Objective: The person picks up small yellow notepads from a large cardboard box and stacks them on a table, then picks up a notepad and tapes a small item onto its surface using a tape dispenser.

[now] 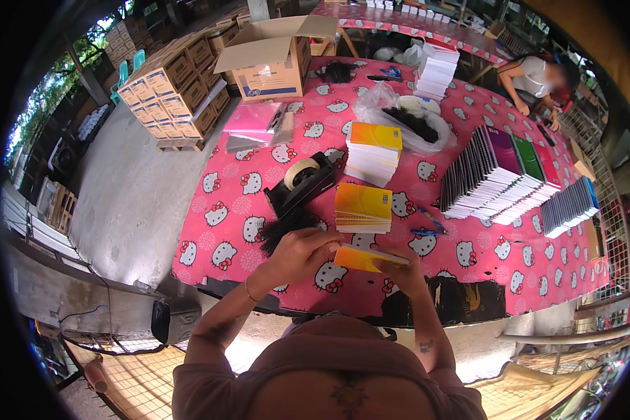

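Note:
A small yellow-orange notebook (360, 260) is held low over the near edge of the table, tilted so its white page edge shows. My right hand (404, 271) grips its right end, thumb across the cover. At its upper left corner, the bent fingers of my left hand (306, 246) close on the edge; their tips are partly hidden. Just beyond lies a short stack of matching notebooks (363, 205), with a taller stack (374, 150) behind it. A black tape dispenser (301, 183) with a tape roll stands to the left, and a bundle of black bristles or strips (287, 229) lies beside my left hand.
Spiral notebooks (486, 171) stand in slanted rows at right. Pens (429, 225) lie before them. A plastic bag (406, 119), pink packs (254, 117) and an open carton (269, 66) occupy the far side. Stacked boxes (175, 87) stand left; a person (539, 80) works far right.

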A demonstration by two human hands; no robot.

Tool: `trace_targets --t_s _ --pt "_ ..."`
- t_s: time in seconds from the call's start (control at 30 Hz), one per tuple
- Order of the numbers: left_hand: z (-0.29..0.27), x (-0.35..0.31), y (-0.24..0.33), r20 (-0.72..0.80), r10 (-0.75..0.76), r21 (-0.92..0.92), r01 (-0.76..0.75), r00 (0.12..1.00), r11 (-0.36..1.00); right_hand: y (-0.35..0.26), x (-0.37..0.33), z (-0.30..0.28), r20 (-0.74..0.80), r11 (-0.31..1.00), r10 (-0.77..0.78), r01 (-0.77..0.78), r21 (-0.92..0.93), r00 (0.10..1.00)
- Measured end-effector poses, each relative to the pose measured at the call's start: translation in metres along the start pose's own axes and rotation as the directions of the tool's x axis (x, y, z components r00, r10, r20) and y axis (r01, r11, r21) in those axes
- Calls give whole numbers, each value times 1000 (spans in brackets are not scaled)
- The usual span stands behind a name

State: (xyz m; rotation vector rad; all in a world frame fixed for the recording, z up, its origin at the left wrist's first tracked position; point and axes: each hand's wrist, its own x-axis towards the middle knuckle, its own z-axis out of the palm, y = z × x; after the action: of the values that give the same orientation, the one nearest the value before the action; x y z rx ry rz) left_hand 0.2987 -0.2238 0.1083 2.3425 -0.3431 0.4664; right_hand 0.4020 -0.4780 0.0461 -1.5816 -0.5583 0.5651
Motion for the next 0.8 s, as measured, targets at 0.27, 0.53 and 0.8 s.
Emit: trace_targets --t_s 0.27,0.53,0.8 --pt "-18 15 15 58 85 -5 -85 995 996 -34 -5 -3 57 995 -83 85 -51 995" --pt "-24 21 14 127 111 121 -126 986 985 -44 -6 3 18 986 -143 144 -82 990" --pt "22 17 45 -83 76 699 4 994 715 -55 -6 14 -159 995 -95 93 -18 983"
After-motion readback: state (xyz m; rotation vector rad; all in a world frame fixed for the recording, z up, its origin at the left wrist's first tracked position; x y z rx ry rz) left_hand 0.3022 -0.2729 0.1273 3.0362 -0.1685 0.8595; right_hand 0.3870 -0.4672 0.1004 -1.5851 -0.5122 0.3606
